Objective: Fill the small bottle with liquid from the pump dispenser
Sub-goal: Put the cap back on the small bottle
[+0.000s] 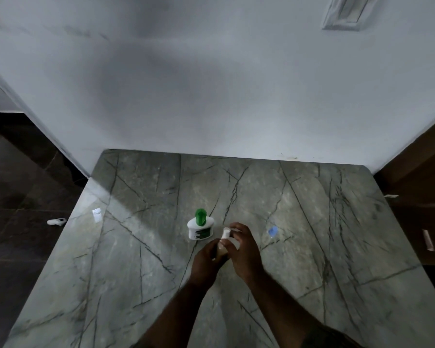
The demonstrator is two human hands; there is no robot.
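Observation:
A small pale bottle [224, 243] with a white neck stands between my two hands near the middle of the grey marble table [136, 247]. My left hand [206, 259] wraps its lower body. My right hand [244, 249] holds it near the neck, fingers curled around the top. The pump dispenser [200, 226], white with a green pump head and green label, stands upright just left of and behind the bottle, untouched. A small blue cap [272, 231] lies on the table to the right of my right hand.
A white wall rises directly behind the table. Dark floor lies to the left, with a small white object [56, 221] on it. Brown wooden furniture [419, 197] stands to the right of the table.

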